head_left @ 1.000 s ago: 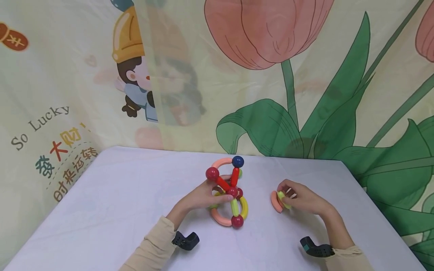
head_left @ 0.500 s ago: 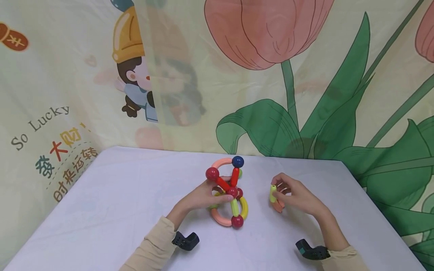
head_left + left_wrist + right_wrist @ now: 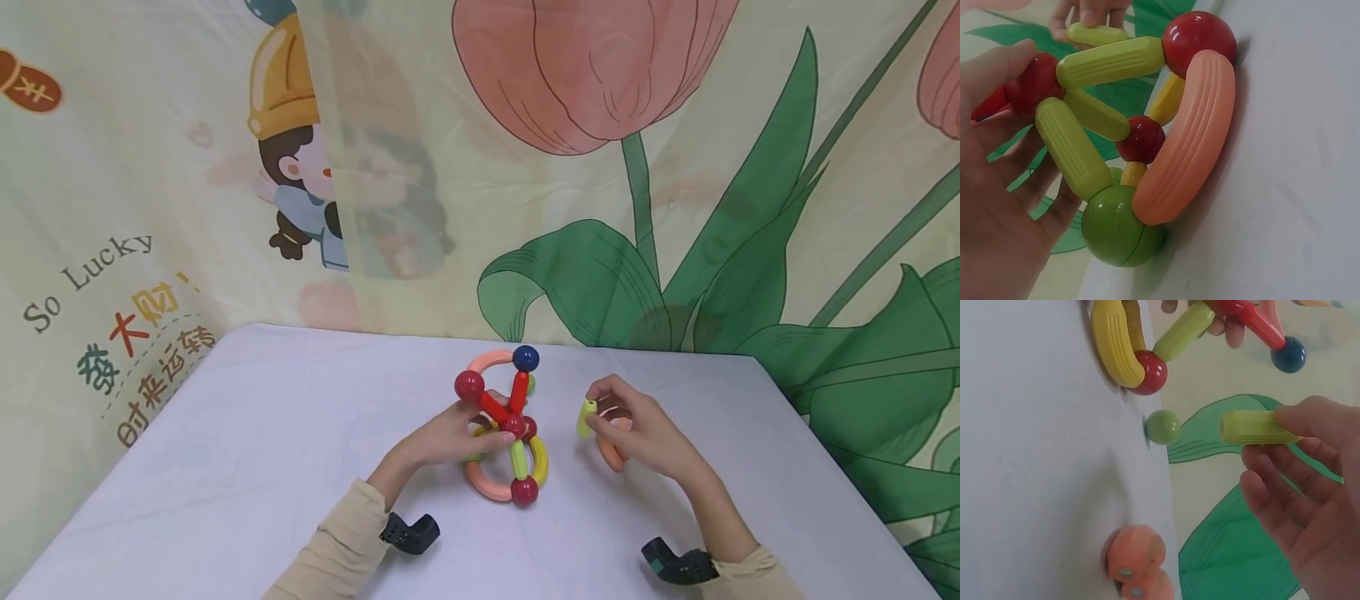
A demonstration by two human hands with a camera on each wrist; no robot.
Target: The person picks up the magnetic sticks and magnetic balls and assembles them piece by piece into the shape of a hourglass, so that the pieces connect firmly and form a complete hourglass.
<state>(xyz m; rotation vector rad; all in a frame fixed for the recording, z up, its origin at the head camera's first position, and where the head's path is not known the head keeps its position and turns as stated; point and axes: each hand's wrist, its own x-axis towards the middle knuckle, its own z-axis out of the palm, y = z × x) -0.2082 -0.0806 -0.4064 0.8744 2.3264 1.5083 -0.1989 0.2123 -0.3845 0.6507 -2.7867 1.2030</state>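
My left hand [image 3: 450, 435] grips a standing structure of magnetic balls and rods, its thumb on a central red ball [image 3: 1034, 87]. Below are yellow-green rods [image 3: 1110, 61], a green ball [image 3: 1116, 226] and a curved salmon rod [image 3: 1191, 140] low on the table. Two straight red rods [image 3: 521, 392] rise above, one to a dark blue ball [image 3: 526, 358], the other to a red ball [image 3: 469, 386]. Right of the structure, my right hand [image 3: 645, 429] pinches a loose yellow-green rod [image 3: 1254, 427] between thumb and fingers, raised off the table and apart from the structure.
Curved salmon rods [image 3: 1138, 553] lie on the white table [image 3: 300, 500] below my right hand. A loose green ball [image 3: 1163, 427] rests behind the structure. A patterned cloth [image 3: 405, 167] hangs along the table's back edge.
My right hand has lifted the yellow-green rod from beside the salmon rods and carried it left towards the structure. The left hand and the structure have stayed in place.
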